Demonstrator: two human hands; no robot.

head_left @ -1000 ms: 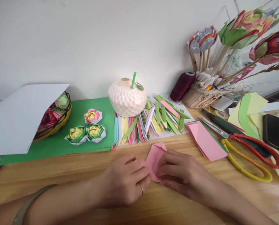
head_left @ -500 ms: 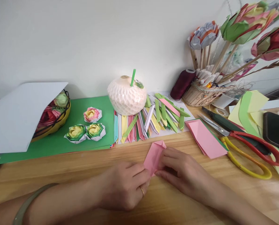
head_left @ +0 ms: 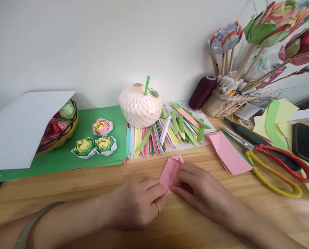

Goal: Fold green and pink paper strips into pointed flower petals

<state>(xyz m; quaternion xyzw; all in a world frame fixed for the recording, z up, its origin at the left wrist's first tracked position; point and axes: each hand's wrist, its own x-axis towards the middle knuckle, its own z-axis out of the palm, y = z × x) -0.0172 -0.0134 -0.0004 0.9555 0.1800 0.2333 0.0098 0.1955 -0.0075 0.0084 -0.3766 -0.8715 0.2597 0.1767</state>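
Note:
A small pink paper (head_left: 171,169) with folded top corners and a raised right edge lies slanted on the wooden table (head_left: 87,186). My left hand (head_left: 141,200), with a ring on one finger, is closed on its lower left edge. At the right edge, my right hand (head_left: 198,188) pinches the same paper between thumb and fingers. Both hands cover part of its lower end. Right of them rests a stack of pink paper rectangles (head_left: 229,154). Behind the paper lies a row of folded strips (head_left: 154,138) in several colours.
Three paper flowers (head_left: 102,126) sit on green sheets (head_left: 56,164) at left, near a basket (head_left: 71,131) under white paper (head_left: 32,121). A white round ornament (head_left: 141,107) stands behind. Scissors (head_left: 273,152), a phone (head_left: 307,141) and a flower basket (head_left: 220,103) are at right.
My right hand's thumb has shifted slightly up and left along the pink paper. My left hand has barely moved and both hands still hold the paper.

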